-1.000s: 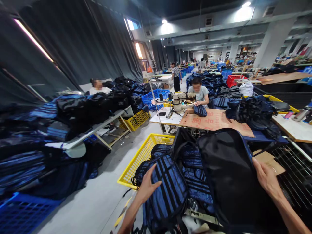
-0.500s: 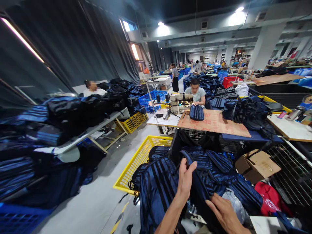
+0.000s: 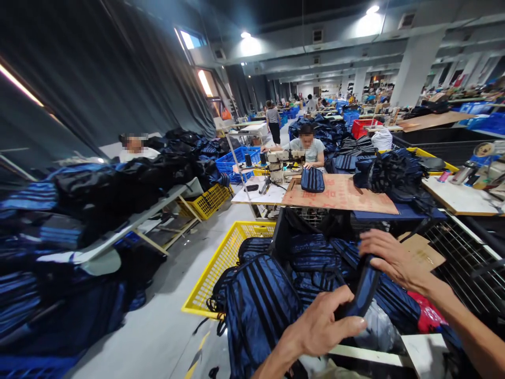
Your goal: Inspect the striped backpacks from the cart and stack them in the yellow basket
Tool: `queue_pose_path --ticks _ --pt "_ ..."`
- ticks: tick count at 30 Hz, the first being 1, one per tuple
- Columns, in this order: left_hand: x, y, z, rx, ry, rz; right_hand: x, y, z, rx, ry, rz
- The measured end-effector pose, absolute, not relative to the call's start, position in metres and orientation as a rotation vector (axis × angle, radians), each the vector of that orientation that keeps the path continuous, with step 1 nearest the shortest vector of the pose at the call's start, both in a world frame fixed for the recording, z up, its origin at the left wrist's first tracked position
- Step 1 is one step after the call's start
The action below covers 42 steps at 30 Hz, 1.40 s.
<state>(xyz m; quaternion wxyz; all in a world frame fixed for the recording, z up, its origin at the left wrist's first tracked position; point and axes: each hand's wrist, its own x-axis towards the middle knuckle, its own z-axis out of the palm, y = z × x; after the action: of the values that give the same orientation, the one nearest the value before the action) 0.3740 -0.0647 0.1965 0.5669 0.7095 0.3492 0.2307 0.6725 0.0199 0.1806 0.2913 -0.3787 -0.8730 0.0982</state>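
A long dark blue padded strap point(image 3: 363, 288) with black edging slants between my hands above the bags. My left hand point(image 3: 321, 322) is at its lower end, with thumb and index finger around the fabric. At the upper end my right hand point(image 3: 389, 258) grips it, thumb on the near side and fingers bent over the top. Left of my hands a blue backpack point(image 3: 262, 302) with black stripes leans upright. Several similar blue bags point(image 3: 315, 252) lie heaped behind the strap; how the strap joins a bag is hidden.
A yellow crate point(image 3: 209, 273) stands left of the bags. Ahead, a person point(image 3: 313, 150) sits at a sewing machine point(image 3: 282, 160) with a small striped bag point(image 3: 313, 180) on a wooden board point(image 3: 355, 195). A cardboard box point(image 3: 424, 250) lies right. Piled bags point(image 3: 130, 184) cover the left table.
My right hand has gone up and right to the strap's upper end. My left hand has come down to its lower end. The view has shifted slightly.
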Motion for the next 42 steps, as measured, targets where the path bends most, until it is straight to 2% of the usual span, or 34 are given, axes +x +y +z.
queue_pose_path --ticks 3,8,13,16,23,26,31,35,38,42 --pt "0.349 -0.069 0.186 1.953 0.946 0.573 0.677 0.006 0.185 -1.087 -2.434 0.553" --pt "0.300 -0.049 0.153 2.476 1.338 0.895 0.664 -0.025 0.160 -1.185 -2.323 1.001" --pt "0.259 -0.017 0.131 2.991 1.592 1.106 0.647 -0.031 0.162 -1.087 -2.244 1.217" --pt "0.249 -0.007 0.118 3.114 1.602 1.071 0.642 -0.023 0.167 -1.113 -2.266 0.999" --pt "0.269 0.000 0.094 3.012 1.705 1.190 0.659 0.015 0.141 -1.185 -2.218 -0.255" --pt "0.276 0.002 0.099 2.893 1.744 1.239 0.676 0.022 0.143 -1.160 -2.222 -0.471" --pt "0.294 -0.010 0.118 2.896 1.536 1.452 0.665 0.008 0.164 -1.141 -2.159 -0.445" --pt "0.329 -0.032 0.125 3.007 1.131 1.257 0.628 -0.015 0.169 -0.918 -2.369 -0.215" --pt "0.348 -0.040 0.126 2.879 1.222 1.176 0.617 -0.025 0.166 -0.872 -2.475 -0.018" --pt "0.343 -0.041 0.123 2.505 1.368 1.152 0.638 -0.023 0.166 -1.067 -2.319 0.078"
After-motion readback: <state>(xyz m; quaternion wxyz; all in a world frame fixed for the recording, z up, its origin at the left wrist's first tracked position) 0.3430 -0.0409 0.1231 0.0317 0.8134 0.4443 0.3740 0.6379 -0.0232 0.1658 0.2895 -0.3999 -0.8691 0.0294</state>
